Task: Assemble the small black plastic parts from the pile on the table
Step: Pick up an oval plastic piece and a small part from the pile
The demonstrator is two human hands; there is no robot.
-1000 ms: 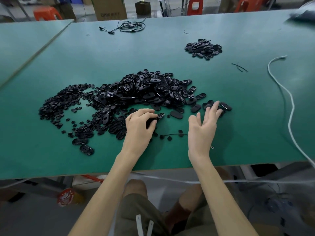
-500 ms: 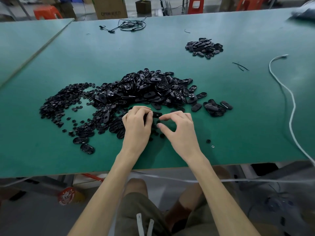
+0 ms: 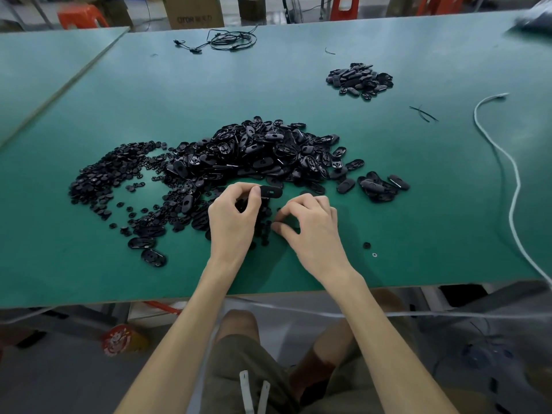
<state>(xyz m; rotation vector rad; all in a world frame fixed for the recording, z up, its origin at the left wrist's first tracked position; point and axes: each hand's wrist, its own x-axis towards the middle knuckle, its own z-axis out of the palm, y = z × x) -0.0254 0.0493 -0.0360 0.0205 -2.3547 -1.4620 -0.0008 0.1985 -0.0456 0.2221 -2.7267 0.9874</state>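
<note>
A big pile of black oval plastic parts (image 3: 263, 150) lies mid-table, with a spread of small round black parts (image 3: 101, 177) to its left. My left hand (image 3: 234, 218) pinches one oval black part (image 3: 271, 192) by its left end, holding it just above the table at the pile's near edge. My right hand (image 3: 307, 225) is curled beside it, fingertips down among small round pieces (image 3: 264, 227) on the table; what it grips is hidden. A small heap of oval parts (image 3: 360, 80) sits far right.
The green table (image 3: 418, 204) ends near my forearms. A white cable (image 3: 507, 162) runs down its right side, a black cable coil (image 3: 230, 40) lies at the far edge, and thin black strips (image 3: 422, 113) lie right. A few ovals (image 3: 379, 186) and a screw (image 3: 374, 254) sit right.
My right hand came back from the ovals on the right to beside my left hand and has lowered its fingertips to the small pieces. My left hand lifted the oval part slightly.
</note>
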